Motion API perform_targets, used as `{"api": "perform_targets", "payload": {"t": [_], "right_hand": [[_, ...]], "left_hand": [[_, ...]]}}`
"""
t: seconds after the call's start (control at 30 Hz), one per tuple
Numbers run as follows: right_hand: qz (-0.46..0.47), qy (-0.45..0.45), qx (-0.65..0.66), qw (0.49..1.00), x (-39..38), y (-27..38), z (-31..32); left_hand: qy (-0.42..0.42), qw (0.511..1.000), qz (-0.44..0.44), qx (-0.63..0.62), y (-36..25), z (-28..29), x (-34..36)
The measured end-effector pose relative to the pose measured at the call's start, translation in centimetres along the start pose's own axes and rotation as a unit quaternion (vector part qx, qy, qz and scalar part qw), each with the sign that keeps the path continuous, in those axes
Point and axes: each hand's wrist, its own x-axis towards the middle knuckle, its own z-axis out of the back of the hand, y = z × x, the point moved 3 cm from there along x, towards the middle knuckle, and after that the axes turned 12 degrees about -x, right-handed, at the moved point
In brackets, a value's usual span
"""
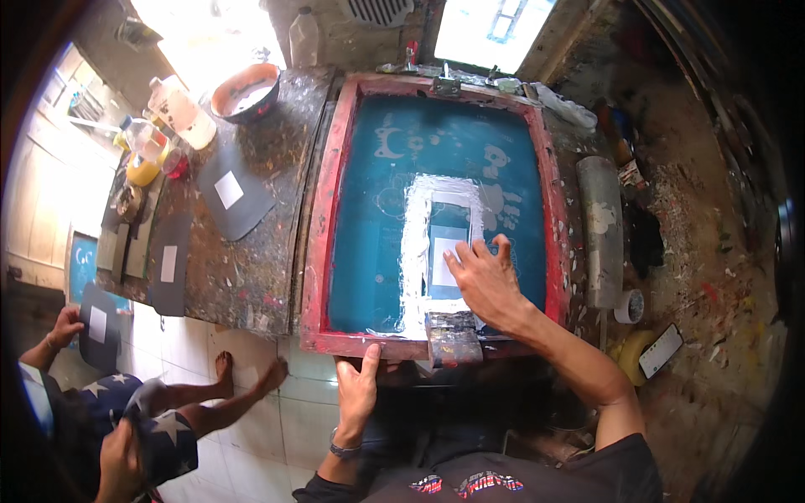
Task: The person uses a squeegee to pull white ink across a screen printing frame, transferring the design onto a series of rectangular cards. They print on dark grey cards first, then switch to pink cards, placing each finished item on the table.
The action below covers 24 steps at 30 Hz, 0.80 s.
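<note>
My left hand (357, 391) grips the screen's frame; my right hand (486, 281) is loose over the mesh.
My left thumb lies along the near rail of the red frame (319, 277), fingers underneath; my right fingers are bent, apparently holding nothing, by a pale rectangle (447, 272) on the blue screen (365, 277) in front of me, though I can't tell if they touch. White paste (414, 251) rings that spot, and a dark squeegee-like block (454, 339) rests at the near rail, so I judge this round unfinished. Leftward, two dark pieces (251, 205) (169, 289) on the bench (251, 268) bear white rectangles, as does a third (99, 356) in a co-worker's hand (65, 325); these look done. How many remain, I can't tell.
</note>
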Motion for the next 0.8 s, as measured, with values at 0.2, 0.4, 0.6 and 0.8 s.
{"api": "perform_targets", "payload": {"t": [0.2,0.4,0.6,0.8], "right_hand": [[-0.032,-0.041,0.005,0.999,1.3,-0.4,1.0],[0.041,0.023,0.37,0.928,-5.1,1.2,8.2],[-0.035,-0.062,0.205,0.976,-3.4,1.7,8.2],[-0.054,-0.072,0.248,0.965,5.6,-6.2,5.9]], "left_hand": [[-0.012,0.999,0.022,0.038,-2.0,-0.1,0.3],[0.002,1.0,0.018,-0.006,-1.2,0.3,-0.3],[0.009,0.997,0.043,-0.057,-1.1,0.4,-0.2],[0.019,0.998,0.051,-0.034,-1.7,-0.3,-0.1]]}}
